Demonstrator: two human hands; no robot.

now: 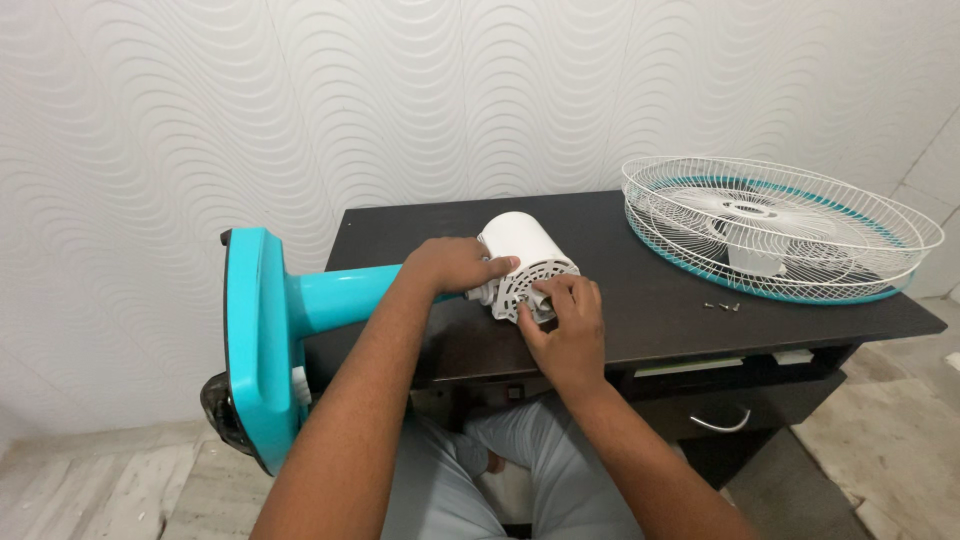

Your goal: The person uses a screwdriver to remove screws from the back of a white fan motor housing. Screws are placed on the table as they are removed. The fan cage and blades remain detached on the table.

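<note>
On desk [640,290], head view (only view): white fan motor housing [525,262] lies on its side near the front edge, left of centre, vented front face turned toward the person. Teal stem [345,295] runs from it out past the left edge of the desk to the teal base [258,340], which hangs off in the air, tipped on edge.

L hand [455,265] is wrapped over the rear/left side of housing where stem joins, fingers curled round it, clamped on, steadying. R hand [565,325] is at the vented face, fingertips pinched together on the hub/shaft area at centre of the face; can't tell if a small part sits between them, too small.

Done so far, judging from layout: guard + blade are off. Both white wire grilles w/ teal rim [780,230] are stacked at the back right corner of desk, white blade [750,215] lying inside them. Loose screws [722,306] sit on desk just in front of the stack, near the right front edge, well apart from the hands.

Left, as I read it: housing is still closed and still on the stem, so motor-side work looks barely begun. Roughly early-mid teardown.

Under the desk: drawer w/ metal handle [720,423], shut. Person's lap in grey trousers [540,470] below front edge.
</note>
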